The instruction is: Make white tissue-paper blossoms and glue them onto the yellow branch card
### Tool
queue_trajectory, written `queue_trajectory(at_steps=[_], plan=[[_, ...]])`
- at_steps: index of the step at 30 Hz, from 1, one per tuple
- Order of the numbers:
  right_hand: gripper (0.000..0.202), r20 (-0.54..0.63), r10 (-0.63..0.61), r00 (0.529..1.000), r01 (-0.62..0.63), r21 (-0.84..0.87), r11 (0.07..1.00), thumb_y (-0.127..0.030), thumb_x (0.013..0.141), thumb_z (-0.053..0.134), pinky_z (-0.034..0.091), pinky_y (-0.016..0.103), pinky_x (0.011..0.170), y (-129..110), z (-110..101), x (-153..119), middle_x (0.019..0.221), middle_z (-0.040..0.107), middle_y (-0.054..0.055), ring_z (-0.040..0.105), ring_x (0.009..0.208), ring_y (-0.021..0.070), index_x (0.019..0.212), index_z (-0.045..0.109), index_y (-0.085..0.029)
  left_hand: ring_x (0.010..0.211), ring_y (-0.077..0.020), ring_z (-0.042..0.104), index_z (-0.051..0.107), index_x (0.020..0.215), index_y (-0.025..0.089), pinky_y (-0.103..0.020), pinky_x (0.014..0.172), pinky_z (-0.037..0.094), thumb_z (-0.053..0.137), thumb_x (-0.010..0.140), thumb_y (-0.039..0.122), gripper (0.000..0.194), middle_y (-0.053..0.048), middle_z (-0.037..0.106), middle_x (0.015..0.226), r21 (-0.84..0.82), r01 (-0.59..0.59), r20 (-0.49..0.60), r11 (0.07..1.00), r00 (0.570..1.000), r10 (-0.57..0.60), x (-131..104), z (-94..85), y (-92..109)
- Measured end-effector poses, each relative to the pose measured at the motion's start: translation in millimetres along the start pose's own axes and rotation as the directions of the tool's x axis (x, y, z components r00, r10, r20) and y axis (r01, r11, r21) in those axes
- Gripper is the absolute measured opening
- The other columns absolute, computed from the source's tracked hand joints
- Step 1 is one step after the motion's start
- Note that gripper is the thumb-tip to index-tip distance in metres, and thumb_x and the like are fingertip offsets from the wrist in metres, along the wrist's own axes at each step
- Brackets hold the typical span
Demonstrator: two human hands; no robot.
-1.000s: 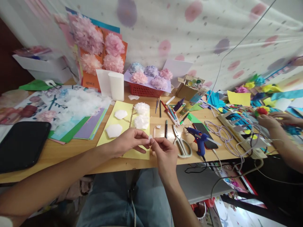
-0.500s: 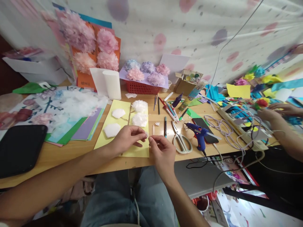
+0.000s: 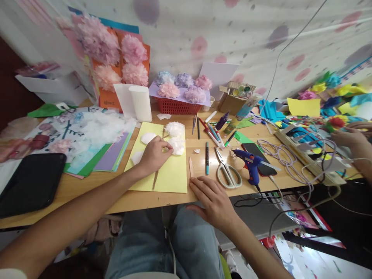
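Note:
A yellow sheet of card [image 3: 174, 178] lies before me, with a brown painted stem [image 3: 155, 180] on it. Two fluffy white paper flowers [image 3: 175, 128] sit at its upper right, and white paper pieces [image 3: 148, 138] lie along its left side. Over the card, my left hand [image 3: 155, 157] has thumb and fingertips pinched together at the edge of the lower flower; whatever is in the pinch is too small to make out. My right hand [image 3: 213, 199] rests on the table's front edge, fingers stretched out, near a thin wooden stick [image 3: 191, 167].
Right of the card lie a marker [image 3: 207, 158], scissors [image 3: 228, 170], a blue glue gun [image 3: 249, 162] and a phone [image 3: 258, 158]. Cables run by a power strip [image 3: 308, 157]. A tablet [image 3: 31, 184] is at left. Another person's hand [image 3: 353, 139] is at far right.
My hands were close together at the card's right edge. The left has moved up and left over the card; the right has moved down and right, its fingers now stretched out on the table edge.

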State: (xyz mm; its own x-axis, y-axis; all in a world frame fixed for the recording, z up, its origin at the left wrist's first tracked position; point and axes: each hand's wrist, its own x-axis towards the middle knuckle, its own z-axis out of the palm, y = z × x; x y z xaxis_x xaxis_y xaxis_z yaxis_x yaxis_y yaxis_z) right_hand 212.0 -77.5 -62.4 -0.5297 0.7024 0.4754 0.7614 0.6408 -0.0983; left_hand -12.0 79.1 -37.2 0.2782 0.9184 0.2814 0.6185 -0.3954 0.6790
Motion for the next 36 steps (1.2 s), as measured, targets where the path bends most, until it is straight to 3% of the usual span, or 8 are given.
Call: queue_trajectory(at_steps=[3, 6, 9, 12, 13, 15, 20, 36], plan=[[0.034, -0.026, -0.048, 0.999, 0.05, 0.078, 0.996, -0.022, 0.096, 0.064, 0.061, 0.044, 0.09, 1, -1, -7, 0.122, 0.074, 0.013, 0.069, 0.109, 0.0278, 0.13, 0.064, -0.017, 0.075, -0.0175, 0.057, 0.077, 0.079, 0.018, -0.032, 0.082, 0.048, 0.07, 0.08, 0.023, 0.009, -0.001, 0.052, 0.077, 0.001, 0.017, -0.005, 1.0, 1.0, -0.017, 1, -0.3, -2], [0.037, -0.041, -0.049, 0.998, 0.056, 0.174, 0.983, -0.011, 0.095, 0.059, 0.062, 0.04, 0.091, -1, -4, -17, 0.12, 0.075, 0.01, 0.071, 0.108, 0.0248, 0.13, 0.065, -0.022, 0.075, -0.0172, 0.057, 0.078, 0.081, 0.016, -0.032, 0.081, 0.048, 0.07, 0.08, 0.024, 0.011, -0.001, 0.053, 0.078, -0.005, 0.024, 0.0, 1.0, 1.0, -0.024, 2, 0.0, -3], [0.042, -0.214, 0.054, 0.975, -0.008, 0.21, 0.978, -0.007, 0.091, 0.061, 0.063, 0.037, 0.087, -6, -10, -15, 0.115, 0.076, 0.01, 0.074, 0.102, 0.024, 0.128, 0.067, -0.026, 0.075, -0.017, 0.057, 0.079, 0.081, 0.017, -0.032, 0.08, 0.049, 0.071, 0.08, 0.026, 0.012, -0.001, 0.054, 0.079, -0.024, 0.03, 0.013, 0.999, 0.999, -0.03, 2, 0.0, -4], [0.036, -0.511, 0.238, 0.826, -0.143, 0.217, 0.966, -0.006, 0.087, 0.068, 0.063, 0.031, 0.075, -11, -14, 8, 0.099, 0.078, 0.007, 0.076, 0.085, 0.0201, 0.114, 0.074, -0.028, 0.076, -0.0176, 0.058, 0.078, 0.079, 0.019, -0.033, 0.081, 0.05, 0.071, 0.078, 0.026, 0.01, -0.001, 0.054, 0.078, -0.028, 0.031, 0.011, 0.999, 0.999, -0.031, 1, 0.1, -5], [0.032, -0.56, 0.274, 0.782, -0.162, 0.242, 0.957, -0.005, 0.087, 0.068, 0.063, 0.03, 0.074, -12, -14, 20, 0.095, 0.077, 0.006, 0.075, 0.082, 0.019, 0.11, 0.075, -0.027, 0.077, -0.0178, 0.058, 0.078, 0.079, 0.019, -0.033, 0.081, 0.05, 0.072, 0.078, 0.026, 0.01, -0.001, 0.055, 0.078, -0.025, 0.031, 0.009, 0.999, 0.999, -0.031, 1, 0.3, -6], [0.025, -0.585, 0.322, 0.745, -0.165, 0.306, 0.938, -0.006, 0.088, 0.067, 0.063, 0.029, 0.072, -12, -11, 43, 0.09, 0.077, 0.005, 0.074, 0.079, 0.0172, 0.101, 0.076, -0.025, 0.077, -0.0181, 0.058, 0.079, 0.079, 0.019, -0.033, 0.081, 0.051, 0.071, 0.078, 0.025, 0.01, -0.002, 0.055, 0.079, -0.019, 0.036, 0.003, 0.999, 0.999, -0.036, 1, 1.0, -6], [0.018, -0.547, 0.367, 0.752, -0.165, 0.383, 0.909, -0.008, 0.091, 0.064, 0.061, 0.027, 0.07, -6, 4, 76, 0.085, 0.076, 0.005, 0.073, 0.076, 0.0158, 0.091, 0.074, -0.022, 0.078, -0.0183, 0.059, 0.079, 0.08, 0.019, -0.033, 0.081, 0.051, 0.07, 0.079, 0.025, 0.012, -0.002, 0.055, 0.078, -0.009, 0.035, -0.002, 0.999, 0.999, -0.035, 1, 2.0, -5], [0.017, -0.512, 0.381, 0.77, -0.219, 0.349, 0.911, -0.016, 0.095, 0.059, 0.06, 0.028, 0.068, 1, 9, 88, 0.082, 0.075, 0.004, 0.072, 0.074, 0.0162, 0.088, 0.072, -0.023, 0.08, -0.0189, 0.059, 0.079, 0.08, 0.018, -0.033, 0.078, 0.051, 0.071, 0.08, 0.025, 0.01, -0.003, 0.056, 0.08, 0.039, 0.004, 0.014, 0.999, 1.0, -0.004, 1, 3.3, -5]])
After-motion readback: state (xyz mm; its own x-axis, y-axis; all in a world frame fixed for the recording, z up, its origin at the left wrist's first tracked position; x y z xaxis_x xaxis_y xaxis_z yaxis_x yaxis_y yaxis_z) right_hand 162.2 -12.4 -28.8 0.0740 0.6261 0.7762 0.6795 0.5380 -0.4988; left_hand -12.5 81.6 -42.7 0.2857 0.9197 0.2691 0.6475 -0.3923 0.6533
